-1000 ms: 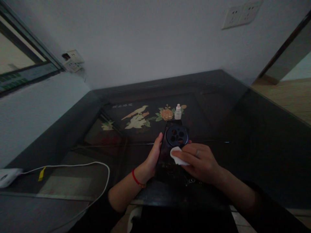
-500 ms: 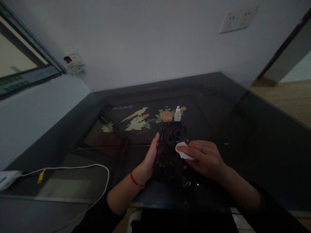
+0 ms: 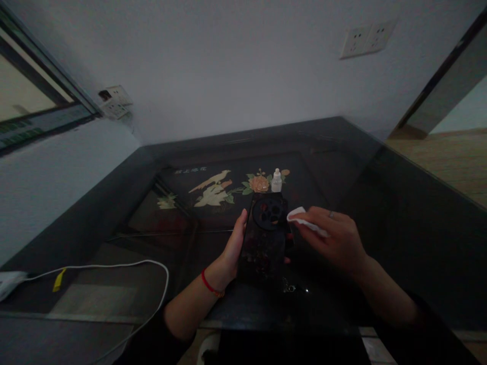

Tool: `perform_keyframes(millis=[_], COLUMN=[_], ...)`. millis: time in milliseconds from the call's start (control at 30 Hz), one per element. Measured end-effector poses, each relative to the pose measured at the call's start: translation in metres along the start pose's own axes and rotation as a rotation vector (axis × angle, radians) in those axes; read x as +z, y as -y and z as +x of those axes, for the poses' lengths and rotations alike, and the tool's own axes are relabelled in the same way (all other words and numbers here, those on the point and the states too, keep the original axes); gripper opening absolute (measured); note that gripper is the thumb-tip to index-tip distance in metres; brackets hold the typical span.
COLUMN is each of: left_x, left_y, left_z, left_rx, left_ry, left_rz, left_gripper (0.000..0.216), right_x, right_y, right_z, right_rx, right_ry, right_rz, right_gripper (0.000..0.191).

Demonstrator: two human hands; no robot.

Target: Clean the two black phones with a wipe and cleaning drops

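My left hand (image 3: 233, 247) grips a black phone (image 3: 262, 243) by its left edge, back side up, with the round camera ring toward the far end. My right hand (image 3: 335, 238) is closed on a small white wipe (image 3: 304, 219) and hovers just right of the phone's camera ring, off the phone. A ring shows on one finger and a red band circles my left wrist. A small white dropper bottle (image 3: 276, 181) stands upright just beyond the phone.
The dark glass-topped table (image 3: 380, 213) carries a bird-and-flower inlay (image 3: 216, 188). A white cable (image 3: 125, 266) loops across the left part from a white charger (image 3: 9, 284). Wall sockets (image 3: 367, 36) sit on the back wall and more sockets (image 3: 114, 99) by the window frame.
My right hand with the wipe slid up from the phone's back past the camera ring and off to the right. The left hand kept holding the phone.
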State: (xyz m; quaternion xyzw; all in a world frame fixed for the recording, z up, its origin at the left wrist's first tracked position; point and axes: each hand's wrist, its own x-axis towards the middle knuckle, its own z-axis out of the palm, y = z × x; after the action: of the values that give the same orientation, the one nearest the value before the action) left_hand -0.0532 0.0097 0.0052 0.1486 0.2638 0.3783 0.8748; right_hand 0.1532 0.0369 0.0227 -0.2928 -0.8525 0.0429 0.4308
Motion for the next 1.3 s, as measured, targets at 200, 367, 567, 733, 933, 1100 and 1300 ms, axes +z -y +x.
perform_keyframes(millis=[200, 367, 567, 733, 933, 1100, 1300], left_x=[-0.003, -0.003, -0.006, -0.002, -0.001, 0.001, 0.002], left_y=[-0.001, 0.005, 0.021, 0.027, 0.022, 0.024, 0.027], left_z=[0.000, -0.001, 0.000, 0.006, 0.009, 0.008, 0.007], left_rx=[0.041, 0.006, -0.138, -0.016, 0.079, 0.046, 0.058], left_ry=[0.040, 0.132, 0.158, 0.005, -0.039, -0.064, -0.069], left_rz=[0.034, 0.125, 0.281, 0.279, 0.229, 0.209, 0.230], left_gripper=[0.075, 0.074, 0.078, 0.067, 0.063, 0.061, 0.061], right_x=[-0.002, -0.001, 0.007, 0.012, 0.012, 0.011, 0.014], right_y=[-0.008, -0.020, -0.004, 0.016, 0.023, 0.020, 0.024], right_z=[0.001, 0.003, 0.009, 0.007, 0.005, 0.004, 0.004], right_rx=[0.018, 0.166, 0.165, -0.017, -0.155, -0.100, -0.164], right_ry=[0.161, -0.013, -0.060, 0.065, 0.289, 0.214, 0.184], right_rz=[0.043, -0.087, -0.036, 0.029, 0.099, 0.081, 0.049], right_gripper=[0.018, 0.016, 0.014, 0.018, 0.017, 0.019, 0.018])
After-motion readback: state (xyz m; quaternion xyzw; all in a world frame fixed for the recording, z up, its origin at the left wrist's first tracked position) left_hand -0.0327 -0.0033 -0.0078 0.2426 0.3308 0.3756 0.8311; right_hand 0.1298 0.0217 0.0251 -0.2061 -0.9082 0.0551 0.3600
